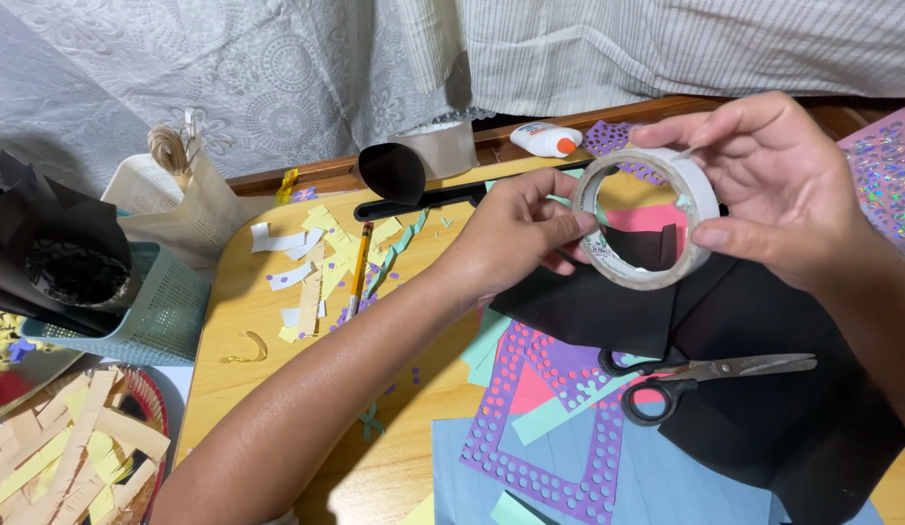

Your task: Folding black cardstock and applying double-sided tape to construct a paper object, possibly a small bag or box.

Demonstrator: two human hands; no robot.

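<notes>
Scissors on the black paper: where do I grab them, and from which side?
Grip the scissors by the black handle loops, coming from above on the near-left side. They lie flat, blades closed and pointing right, with the loops clear of both hands, probably the easiest hold.

White tape roll (647, 219), upright, held aloft

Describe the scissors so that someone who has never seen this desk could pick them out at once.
Start at the wooden table and go to the large black paper sheet on its right side, below the two hands holding the tape roll. The scissors lie at that sheet's left edge, blades pointing right. They are the only metal tool there, with black handle loops resting over purple perforated paper.
</notes>
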